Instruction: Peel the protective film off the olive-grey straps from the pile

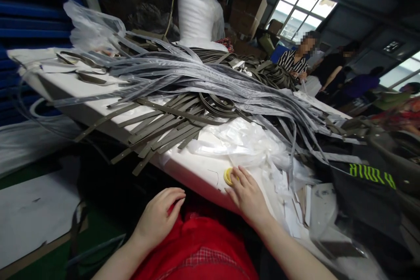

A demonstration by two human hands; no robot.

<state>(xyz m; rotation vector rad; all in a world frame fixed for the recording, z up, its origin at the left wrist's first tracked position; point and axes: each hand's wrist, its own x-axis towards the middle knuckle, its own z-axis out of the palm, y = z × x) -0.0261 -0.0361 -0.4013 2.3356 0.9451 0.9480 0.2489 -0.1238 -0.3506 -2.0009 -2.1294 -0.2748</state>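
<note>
A small round yellow disc (227,176), perhaps a roll of tape, lies on the white table (193,175) near its front edge. My right hand (244,190) reaches over the disc's right side; its fingertips overlap the disc, and the thumb stays apart below. Short of the table edge, my left hand (160,212) hovers above my red clothing (203,251). Its fingers are loosely bent, with a gap to the thumb and nothing visible between them. Crumpled clear plastic (243,140) lies just beyond the disc. Long dark straps (170,127) spread across the table behind.
Plastic-wrapped strips (210,76) stretch across the table. At the back stands a white wrapped roll (198,17). A black bag with green lettering (367,201) sits to the right, near white card pieces (292,210). Several people (295,61) are in the right background.
</note>
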